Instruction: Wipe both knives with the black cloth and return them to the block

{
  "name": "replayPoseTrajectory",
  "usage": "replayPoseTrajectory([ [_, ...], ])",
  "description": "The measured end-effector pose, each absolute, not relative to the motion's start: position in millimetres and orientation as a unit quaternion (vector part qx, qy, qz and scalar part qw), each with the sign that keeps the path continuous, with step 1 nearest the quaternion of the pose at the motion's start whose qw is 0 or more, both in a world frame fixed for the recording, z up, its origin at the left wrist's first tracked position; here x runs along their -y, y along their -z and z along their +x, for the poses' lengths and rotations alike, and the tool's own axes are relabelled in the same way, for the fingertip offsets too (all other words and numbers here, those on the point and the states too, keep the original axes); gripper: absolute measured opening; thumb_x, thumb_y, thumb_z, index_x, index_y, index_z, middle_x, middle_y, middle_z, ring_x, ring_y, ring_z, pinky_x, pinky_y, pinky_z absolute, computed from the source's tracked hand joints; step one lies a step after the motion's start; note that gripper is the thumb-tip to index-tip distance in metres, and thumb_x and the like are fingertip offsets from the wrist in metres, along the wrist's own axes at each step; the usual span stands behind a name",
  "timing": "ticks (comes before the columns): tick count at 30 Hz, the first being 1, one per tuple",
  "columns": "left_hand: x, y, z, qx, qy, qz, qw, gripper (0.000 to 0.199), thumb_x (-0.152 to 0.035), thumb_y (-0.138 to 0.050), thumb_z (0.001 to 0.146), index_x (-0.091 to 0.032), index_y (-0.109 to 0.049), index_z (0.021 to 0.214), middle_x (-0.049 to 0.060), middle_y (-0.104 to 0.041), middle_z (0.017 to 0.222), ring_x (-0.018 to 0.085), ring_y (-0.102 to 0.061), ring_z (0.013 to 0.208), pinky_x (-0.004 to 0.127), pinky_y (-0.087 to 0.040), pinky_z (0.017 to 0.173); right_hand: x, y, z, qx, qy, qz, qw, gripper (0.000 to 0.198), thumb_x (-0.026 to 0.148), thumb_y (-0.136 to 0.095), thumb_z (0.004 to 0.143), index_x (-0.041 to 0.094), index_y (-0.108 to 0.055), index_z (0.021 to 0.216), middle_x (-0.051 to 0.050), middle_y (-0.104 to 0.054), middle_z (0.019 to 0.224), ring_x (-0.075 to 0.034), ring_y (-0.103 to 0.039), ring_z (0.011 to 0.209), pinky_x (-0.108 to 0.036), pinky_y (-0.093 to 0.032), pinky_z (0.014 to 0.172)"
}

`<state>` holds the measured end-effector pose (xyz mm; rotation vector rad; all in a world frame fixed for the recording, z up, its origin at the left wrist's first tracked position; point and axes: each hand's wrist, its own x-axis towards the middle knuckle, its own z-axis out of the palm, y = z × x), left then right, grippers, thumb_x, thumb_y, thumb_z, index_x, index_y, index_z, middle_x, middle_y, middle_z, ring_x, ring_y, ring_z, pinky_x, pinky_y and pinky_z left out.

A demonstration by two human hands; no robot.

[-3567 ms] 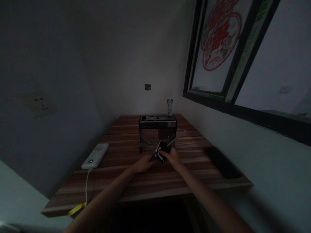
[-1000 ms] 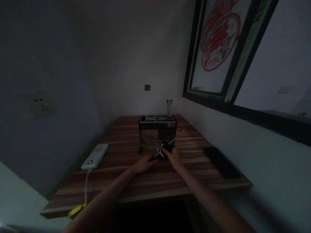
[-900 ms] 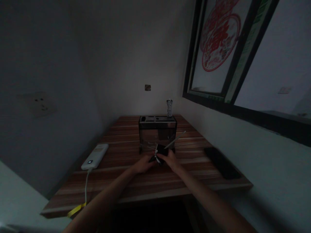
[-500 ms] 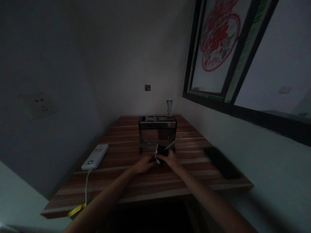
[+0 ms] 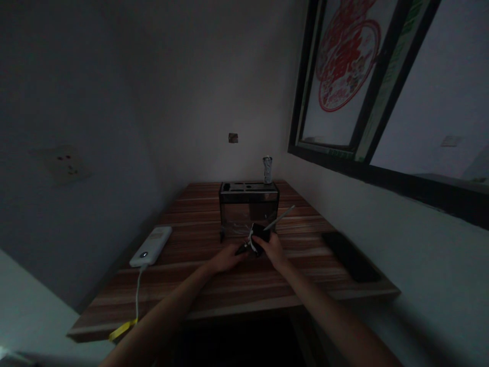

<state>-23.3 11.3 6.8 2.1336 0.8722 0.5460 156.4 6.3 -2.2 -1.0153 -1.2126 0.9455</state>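
My right hand [image 5: 275, 250] is closed around a small black boxy device [image 5: 261, 232], thumb across its near face. A thin pale stick or tube [image 5: 280, 216] slants up and right from behind it. My left hand [image 5: 227, 257] grips a small dark piece [image 5: 242, 248] just left of the device; its exact kind is too dim to tell. A white cord [image 5: 250, 238] runs along the device's left side. Both hands are just in front of a clear tank with a black top frame [image 5: 249, 193], and the device overlaps the tank's lower front in view.
On the wood-grain table [image 5: 198, 216], a white power bank [image 5: 152, 247] with a cable lies left, near a yellow strip [image 5: 121, 330]. A dark flat phone-like slab [image 5: 350, 256] lies right. A silvery cylinder [image 5: 267, 169] stands at the back. Walls flank both sides; a framed window-like panel [image 5: 344, 76] hangs right.
The black device and my right hand have shifted slightly right and up. A gap has widened between the device and the small dark piece in my left hand, which has hardly moved.
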Motion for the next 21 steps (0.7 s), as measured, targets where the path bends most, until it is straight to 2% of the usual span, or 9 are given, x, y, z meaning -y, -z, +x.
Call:
replayPoseTrajectory([
  [3,-12,-6,-23,-0.355,-0.208,0.835,0.366,0.032,-0.039,-0.043,0.082,-0.013,-0.055,0.098,-0.001,-0.055,0.075,0.012,-0.047,0.069,0.022,-0.038,0.065,-7,-3,160,0.497,-0.414,-0.431,0.629,0.031,0.040,-0.070,0.059,0.016,-0.066,0.080,-0.005,-0.070,0.078,-0.021,-0.065,0.072,-0.034,-0.051,0.069],
  [7,-13,-6,-23,-0.376,-0.186,0.830,0.367,0.034,-0.045,-0.043,0.080,-0.013,-0.053,0.082,-0.003,-0.047,0.067,0.011,-0.042,0.063,0.020,-0.035,0.057,-9,-10,166,0.439,-0.448,-0.384,0.677,0.035,0.044,-0.068,0.062,0.017,-0.064,0.083,-0.004,-0.070,0.073,-0.020,-0.066,0.066,-0.034,-0.052,0.066],
  [12,-11,-8,-23,-0.365,-0.177,0.835,0.372,0.035,-0.047,-0.042,0.081,-0.014,-0.049,0.072,-0.004,-0.042,0.062,0.009,-0.038,0.059,0.020,-0.033,0.055,-12,-19,175,0.370,-0.438,-0.353,0.739,0.032,0.042,-0.067,0.064,0.017,-0.062,0.083,-0.002,-0.069,0.069,-0.019,-0.066,0.063,-0.033,-0.053,0.064],
  [21,-6,-13,-19,-0.360,-0.161,0.853,0.343,0.029,-0.041,-0.043,0.081,-0.014,-0.054,0.075,-0.002,-0.049,0.066,0.011,-0.044,0.064,0.020,-0.035,0.059,-18,-34,201,0.254,-0.351,-0.334,0.838,0.036,0.043,-0.065,0.065,0.019,-0.057,0.090,0.001,-0.067,0.068,-0.016,-0.065,0.061,-0.031,-0.053,0.062],
])
